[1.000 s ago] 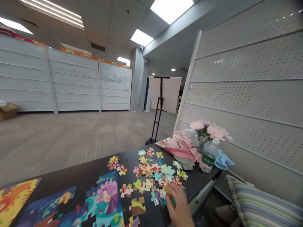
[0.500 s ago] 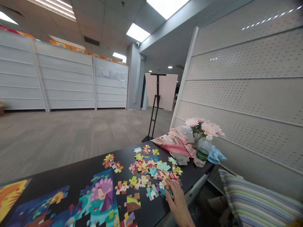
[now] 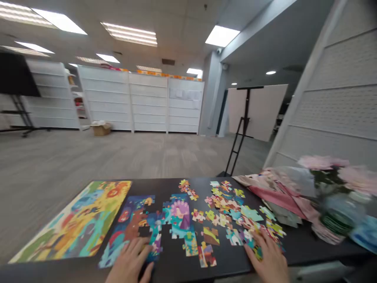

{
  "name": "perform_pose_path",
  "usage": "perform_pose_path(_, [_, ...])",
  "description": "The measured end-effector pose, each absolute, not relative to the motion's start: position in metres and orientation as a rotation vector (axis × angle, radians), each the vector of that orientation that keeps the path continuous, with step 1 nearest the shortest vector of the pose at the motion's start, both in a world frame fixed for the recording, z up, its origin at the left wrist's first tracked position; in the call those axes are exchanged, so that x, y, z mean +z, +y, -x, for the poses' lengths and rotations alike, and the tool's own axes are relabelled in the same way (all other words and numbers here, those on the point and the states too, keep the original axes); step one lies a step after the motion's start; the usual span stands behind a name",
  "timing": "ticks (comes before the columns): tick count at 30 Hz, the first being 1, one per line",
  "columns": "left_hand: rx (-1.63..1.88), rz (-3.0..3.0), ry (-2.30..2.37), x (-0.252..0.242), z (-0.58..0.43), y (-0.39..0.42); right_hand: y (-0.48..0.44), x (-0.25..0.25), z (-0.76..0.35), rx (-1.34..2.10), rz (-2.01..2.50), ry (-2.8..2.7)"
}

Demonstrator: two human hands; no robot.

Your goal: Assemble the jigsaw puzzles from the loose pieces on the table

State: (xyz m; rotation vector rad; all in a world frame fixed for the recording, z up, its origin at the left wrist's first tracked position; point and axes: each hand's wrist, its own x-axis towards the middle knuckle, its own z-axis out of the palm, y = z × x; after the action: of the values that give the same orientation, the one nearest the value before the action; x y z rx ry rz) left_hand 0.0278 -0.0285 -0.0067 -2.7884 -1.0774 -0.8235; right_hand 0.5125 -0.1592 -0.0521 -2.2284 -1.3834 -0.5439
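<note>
My left hand point(image 3: 131, 259) lies at the near edge of a partly joined blue jigsaw puzzle point(image 3: 123, 226), fingers stretched out and thumb apart. It holds nothing that I can see. My right hand point(image 3: 267, 255) reaches onto the near right side of a heap of loose puzzle pieces point(image 3: 222, 202), thumb and fingers spread. Pieces show between its thumb and forefinger; the fingertips are partly blurred. A joined section with a purple figure point(image 3: 180, 214) lies between the hands. Separate pieces point(image 3: 211, 236) lie just right of that section.
At the left of the black table point(image 3: 165, 271) lies a yellow animal picture sheet point(image 3: 85, 220). On the right are pink cloth point(image 3: 282, 200), a plastic bottle point(image 3: 338, 220), pink flowers point(image 3: 357, 177) and a blue cloth point(image 3: 366, 234). An easel point(image 3: 240, 133) stands beyond the table.
The view has swung left, bringing the whole yellow sheet into sight. My left hand has come into view over the blue puzzle. My right hand remains at the heap of pieces.
</note>
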Motion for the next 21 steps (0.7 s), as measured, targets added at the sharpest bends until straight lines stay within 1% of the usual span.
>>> perform_pose_path(3, [-0.549, 2.931, -1.081, 0.018, -0.034, -0.045, -0.146, -0.051, -0.519, -0.749, 1.984, -1.410])
perform_pose_path(5, [-0.436, 2.978, -1.128, 0.028, -0.039, -0.052, -0.133, -0.044, -0.511, -0.786, 1.794, -1.423])
perform_pose_path(11, [-0.385, 2.866, -1.142, 0.026, -0.047, -0.055, -0.093, -0.018, -0.414, -0.509, 1.564, -1.568])
perform_pose_path(15, [-0.374, 2.818, -1.116, 0.017, -0.047, -0.053, -0.078, -0.016, -0.354, -0.336, 1.467, -1.662])
perform_pose_path(21, [-0.332, 2.789, -1.111, 0.011, -0.046, -0.051, -0.080, -0.020, -0.344, -0.192, 1.476, -1.553])
